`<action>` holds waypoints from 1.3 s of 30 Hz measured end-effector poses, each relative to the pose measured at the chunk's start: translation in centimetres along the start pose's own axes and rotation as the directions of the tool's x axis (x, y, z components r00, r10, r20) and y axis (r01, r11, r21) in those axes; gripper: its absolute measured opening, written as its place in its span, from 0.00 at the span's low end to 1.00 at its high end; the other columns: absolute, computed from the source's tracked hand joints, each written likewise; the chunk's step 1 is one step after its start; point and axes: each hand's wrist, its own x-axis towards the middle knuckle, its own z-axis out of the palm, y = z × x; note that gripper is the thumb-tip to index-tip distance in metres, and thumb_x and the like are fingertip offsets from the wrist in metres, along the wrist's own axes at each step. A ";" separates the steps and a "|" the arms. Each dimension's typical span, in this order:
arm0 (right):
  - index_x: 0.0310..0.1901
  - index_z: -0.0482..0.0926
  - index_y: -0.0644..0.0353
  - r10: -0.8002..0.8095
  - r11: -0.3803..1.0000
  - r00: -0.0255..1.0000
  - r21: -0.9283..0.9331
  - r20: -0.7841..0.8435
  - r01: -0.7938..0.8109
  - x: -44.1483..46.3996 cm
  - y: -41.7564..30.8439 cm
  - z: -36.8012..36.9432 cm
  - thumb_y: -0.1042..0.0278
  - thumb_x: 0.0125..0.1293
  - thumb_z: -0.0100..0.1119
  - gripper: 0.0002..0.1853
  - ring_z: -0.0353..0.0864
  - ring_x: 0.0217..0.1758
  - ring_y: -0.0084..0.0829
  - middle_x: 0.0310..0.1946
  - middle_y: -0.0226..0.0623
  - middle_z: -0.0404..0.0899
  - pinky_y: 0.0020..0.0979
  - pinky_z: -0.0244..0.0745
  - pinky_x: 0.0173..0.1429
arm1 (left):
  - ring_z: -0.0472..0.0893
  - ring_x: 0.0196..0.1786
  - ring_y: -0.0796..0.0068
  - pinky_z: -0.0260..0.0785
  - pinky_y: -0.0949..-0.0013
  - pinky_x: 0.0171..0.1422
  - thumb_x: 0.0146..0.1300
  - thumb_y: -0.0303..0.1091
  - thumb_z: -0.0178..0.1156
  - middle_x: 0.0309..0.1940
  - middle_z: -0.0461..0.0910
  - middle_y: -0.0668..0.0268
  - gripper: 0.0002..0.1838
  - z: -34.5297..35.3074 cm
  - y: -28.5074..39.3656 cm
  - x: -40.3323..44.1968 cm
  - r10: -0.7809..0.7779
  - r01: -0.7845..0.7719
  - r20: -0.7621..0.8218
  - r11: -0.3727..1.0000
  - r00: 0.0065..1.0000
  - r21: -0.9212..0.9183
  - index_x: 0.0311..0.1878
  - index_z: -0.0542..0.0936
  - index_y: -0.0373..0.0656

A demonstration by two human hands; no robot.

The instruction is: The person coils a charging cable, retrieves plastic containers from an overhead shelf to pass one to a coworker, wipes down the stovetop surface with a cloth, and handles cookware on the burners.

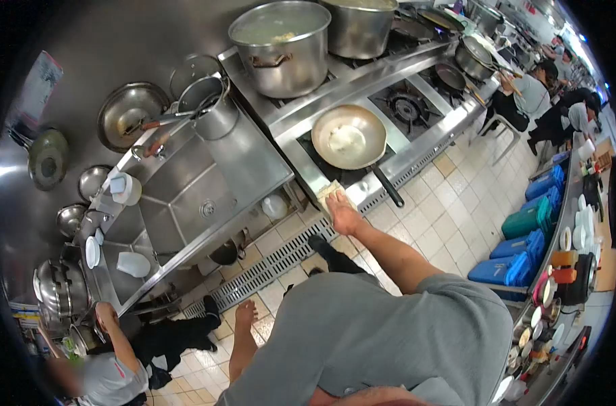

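Note:
My right hand (pixel 341 210) presses on a folded, pale yellowish cloth (pixel 325 194) at the front corner of the stove (pixel 306 177). Just beyond it, a frying pan (pixel 349 137) with a little cloudy liquid or residue in its bottom sits on a burner. Its black handle (pixel 388 187) points toward me, to the right of my hand. My left hand (pixel 246 312) hangs low at my side above the tiled floor, fingers loosely apart, with nothing visible in it.
Large stockpots (pixel 281 51) stand behind the pan. To the left is a steel sink (pixel 179 223) with a pot (pixel 217 115) beside it. A co-worker (pixel 115 375) is at lower left; other people (pixel 534 95) are at far right. Blue bins (pixel 507 268) line the right side.

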 end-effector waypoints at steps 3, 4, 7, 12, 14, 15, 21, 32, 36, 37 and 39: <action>0.73 0.49 0.69 -0.008 0.980 0.999 -0.196 0.053 0.019 -1.9 0.1 -1.4 0.73 0.59 0.48 0.39 0.41 0.80 0.52 0.76 0.54 0.46 0.42 0.37 0.82 | 0.79 0.28 0.73 0.73 0.69 0.28 0.66 0.42 0.61 0.34 0.80 0.65 0.22 2.8 -0.9 -0.4 0.035 -0.034 0.048 0.999 0.998 -0.031 0.60 0.76 0.44; 0.74 0.49 0.68 -0.007 0.977 0.998 -0.211 0.056 0.019 -2.5 0.1 -2.0 0.74 0.60 0.47 0.39 0.40 0.81 0.51 0.76 0.53 0.46 0.42 0.37 0.82 | 0.79 0.28 0.74 0.73 0.70 0.29 0.66 0.42 0.61 0.34 0.80 0.65 0.22 3.8 -2.2 0.7 0.153 -0.164 0.115 0.981 0.982 0.099 0.60 0.76 0.44; 0.74 0.48 0.67 0.003 0.966 0.994 -0.258 0.107 0.024 -3.7 1.1 -2.5 0.72 0.65 0.41 0.36 0.38 0.82 0.47 0.78 0.49 0.43 0.41 0.36 0.82 | 0.81 0.32 0.74 0.75 0.71 0.35 0.66 0.43 0.61 0.37 0.82 0.65 0.23 8.3 -4.4 0.6 0.073 -0.128 0.186 0.945 0.980 0.300 0.60 0.77 0.43; 0.73 0.49 0.69 -0.075 0.959 0.997 -0.274 0.012 0.075 -5.4 6.6 -2.8 0.70 0.64 0.42 0.35 0.42 0.81 0.48 0.76 0.54 0.47 0.43 0.38 0.81 | 0.78 0.59 0.56 0.69 0.61 0.64 0.63 0.42 0.62 0.54 0.80 0.52 0.26 17.0 -2.4 0.7 0.493 -0.742 0.562 0.341 0.664 0.578 0.62 0.76 0.42; 0.74 0.50 0.67 -0.078 0.946 0.996 -0.319 -0.047 0.060 -5.4 11.7 -0.9 0.69 0.66 0.41 0.34 0.43 0.81 0.47 0.76 0.51 0.48 0.44 0.38 0.82 | 0.73 0.64 0.52 0.65 0.59 0.68 0.64 0.43 0.61 0.58 0.78 0.50 0.25 23.0 6.6 -6.8 0.406 -0.695 0.565 0.387 0.718 0.605 0.61 0.76 0.42; 0.74 0.51 0.65 -0.089 0.925 0.991 -0.378 -0.105 0.043 -5.6 14.3 -0.1 0.68 0.68 0.40 0.33 0.43 0.81 0.46 0.76 0.48 0.49 0.45 0.37 0.82 | 0.74 0.63 0.52 0.65 0.60 0.68 0.64 0.43 0.60 0.58 0.78 0.50 0.25 26.0 10.0 -9.5 0.416 -0.744 0.618 0.328 0.667 0.582 0.61 0.76 0.41; 0.75 0.51 0.58 0.039 0.926 0.996 -0.373 -0.080 -0.066 -5.7 26.7 -10.6 0.66 0.71 0.37 0.31 0.45 0.81 0.37 0.78 0.37 0.48 0.55 0.41 0.79 | 0.75 0.62 0.50 0.66 0.59 0.67 0.64 0.38 0.59 0.59 0.76 0.48 0.23 45.2 19.1 -14.4 0.409 -0.844 0.738 0.260 0.537 0.469 0.59 0.76 0.37; 0.55 0.77 0.55 0.188 0.914 0.837 0.404 -0.514 0.043 -5.0 43.2 -12.1 0.67 0.61 0.57 0.19 0.76 0.62 0.37 0.57 0.38 0.79 0.40 0.63 0.71 | 0.78 0.56 0.47 0.67 0.57 0.64 0.65 0.25 0.47 0.52 0.79 0.46 0.16 74.6 40.3 -10.9 0.948 -0.872 0.190 0.140 0.255 0.469 0.53 0.78 0.34; 0.46 0.82 0.58 0.602 0.670 0.632 0.739 -0.488 -0.068 -10.1 47.8 -10.5 0.62 0.63 0.57 0.14 0.81 0.53 0.43 0.47 0.40 0.84 0.38 0.76 0.55 | 0.80 0.55 0.49 0.70 0.60 0.63 0.62 0.24 0.49 0.50 0.82 0.48 0.15 76.5 40.9 -6.1 0.961 -0.728 0.266 -0.130 0.075 0.673 0.49 0.80 0.34; 0.46 0.82 0.58 0.612 0.653 0.633 0.754 -0.474 -0.066 -10.1 48.5 -9.1 0.62 0.63 0.57 0.14 0.81 0.53 0.43 0.47 0.40 0.84 0.38 0.76 0.55 | 0.80 0.55 0.49 0.70 0.60 0.63 0.62 0.24 0.49 0.50 0.82 0.48 0.15 76.5 41.4 -6.0 0.957 -0.717 0.279 -0.137 0.083 0.684 0.49 0.80 0.34; 0.46 0.80 0.60 0.801 0.249 0.597 0.925 -0.030 -0.288 -9.6 49.3 -5.2 0.60 0.67 0.55 0.14 0.82 0.51 0.43 0.45 0.43 0.84 0.40 0.76 0.53 | 0.79 0.58 0.49 0.69 0.58 0.66 0.58 0.18 0.48 0.53 0.80 0.48 0.17 76.5 41.6 -5.5 0.965 -0.739 0.200 -0.007 0.173 0.674 0.49 0.81 0.35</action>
